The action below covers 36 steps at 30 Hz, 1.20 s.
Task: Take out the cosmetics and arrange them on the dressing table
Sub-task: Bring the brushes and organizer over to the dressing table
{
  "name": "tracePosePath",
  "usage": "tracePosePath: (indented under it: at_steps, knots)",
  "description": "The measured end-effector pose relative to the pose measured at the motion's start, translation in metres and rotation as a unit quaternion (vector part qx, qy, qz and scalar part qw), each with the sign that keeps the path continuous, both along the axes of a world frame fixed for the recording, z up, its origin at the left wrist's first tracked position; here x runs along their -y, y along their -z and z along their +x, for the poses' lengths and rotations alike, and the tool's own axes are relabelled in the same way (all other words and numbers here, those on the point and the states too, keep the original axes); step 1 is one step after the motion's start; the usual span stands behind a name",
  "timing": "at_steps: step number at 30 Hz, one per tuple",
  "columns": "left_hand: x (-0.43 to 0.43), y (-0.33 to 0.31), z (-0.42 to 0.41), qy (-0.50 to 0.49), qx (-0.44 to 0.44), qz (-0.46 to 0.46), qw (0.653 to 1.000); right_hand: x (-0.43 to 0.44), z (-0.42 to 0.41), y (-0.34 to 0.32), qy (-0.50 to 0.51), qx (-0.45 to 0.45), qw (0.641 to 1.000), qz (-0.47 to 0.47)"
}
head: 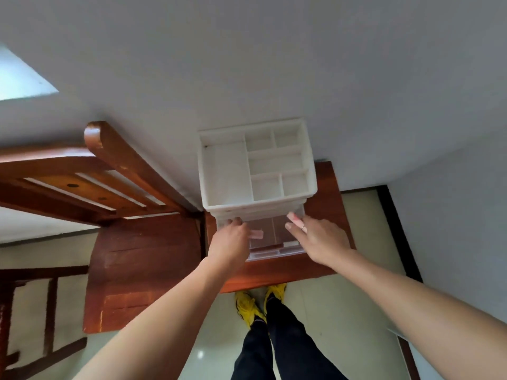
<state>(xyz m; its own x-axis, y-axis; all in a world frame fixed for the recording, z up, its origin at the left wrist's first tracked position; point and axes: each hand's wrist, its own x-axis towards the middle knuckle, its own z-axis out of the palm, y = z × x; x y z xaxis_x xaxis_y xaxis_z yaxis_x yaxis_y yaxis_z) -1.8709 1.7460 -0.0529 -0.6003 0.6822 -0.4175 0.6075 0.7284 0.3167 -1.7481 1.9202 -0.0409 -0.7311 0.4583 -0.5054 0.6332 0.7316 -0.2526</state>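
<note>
Barely begun: small cosmetics [270,252] lie in the clear plastic drawer [264,229] of the white compartmented organiser [247,208] on the reddish wooden counter [274,270]. The left hand [229,238] grips its rim; the right hand [315,237] touches a pink tube [295,218], grasp unclear.

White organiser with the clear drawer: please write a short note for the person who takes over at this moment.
Left hand: fingers curled on the left wall of the clear plastic drawer, pulled out of the white plastic compartment organiser on the brown wooden table.
Right hand: open, straight fingers against the drawer's right side.
Cosmetics: a small pink item and a few others lie in the drawer.
Done: drawer open.
Left: take the cosmetics out and arrange them; the top compartments hold nothing.
</note>
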Motion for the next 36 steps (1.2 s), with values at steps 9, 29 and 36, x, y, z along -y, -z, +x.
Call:
tracePosePath:
  at_steps: [9, 29, 36]
  knots:
    - [-0.043, 0.036, 0.005, 0.133, 0.016, -0.132, 0.982, -0.023, 0.061, 0.028, 0.231, -0.109, 0.96, -0.119]
    - [-0.076, 0.038, 0.024, 0.13, 0.165, -0.103, 0.972, 0.006, 0.066, 0.05, 0.575, -0.092, 0.735, -0.347]
    - [-0.072, 0.04, 0.015, 0.153, 0.208, -0.113, 0.96, 0.01, 0.048, 0.039, 0.647, -0.094, 0.65, -0.386]
